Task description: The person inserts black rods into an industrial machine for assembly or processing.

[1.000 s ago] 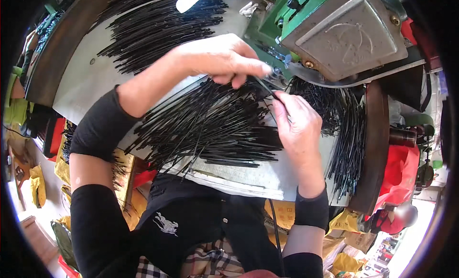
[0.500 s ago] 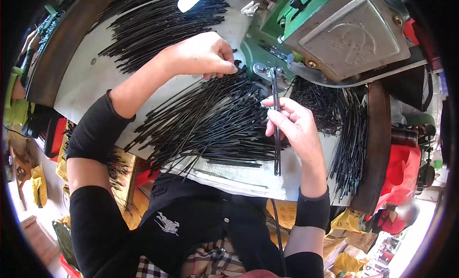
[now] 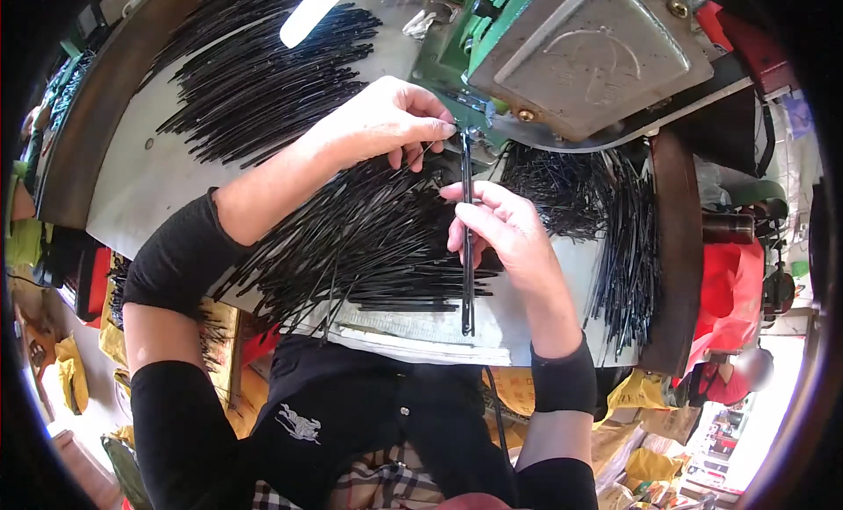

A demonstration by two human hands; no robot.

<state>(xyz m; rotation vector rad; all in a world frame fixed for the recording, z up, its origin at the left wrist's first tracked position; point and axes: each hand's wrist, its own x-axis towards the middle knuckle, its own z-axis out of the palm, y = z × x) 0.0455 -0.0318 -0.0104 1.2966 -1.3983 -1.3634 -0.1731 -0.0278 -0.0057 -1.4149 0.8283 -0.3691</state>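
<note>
My right hand (image 3: pixel 499 222) pinches a long, narrow black metal strip (image 3: pixel 467 286) at mid-length; it stands almost straight up and down in the view. The strip's upper end meets the small metal tooling of a green machine (image 3: pixel 505 27). At that end, my left hand (image 3: pixel 406 124) is closed, thumb and forefinger together on the end of a thin black rod, most of which its fingers hide. Under both hands a loose pile of thin black rods (image 3: pixel 351 238) fans out across the pale worktable (image 3: pixel 114 190).
More black rods lie in a bundle (image 3: pixel 272 80) at the far left and in another (image 3: pixel 625 255) at the right. The machine's grey metal cover (image 3: pixel 606 58) overhangs the far right. Raised brown edges (image 3: pixel 680 273) bound the table. A white lamp (image 3: pixel 312 14) hangs over the far side.
My left hand has come off the rod pile to the strip's upper end at the tooling. My right hand still holds the strip. The whole view has shifted slightly.
</note>
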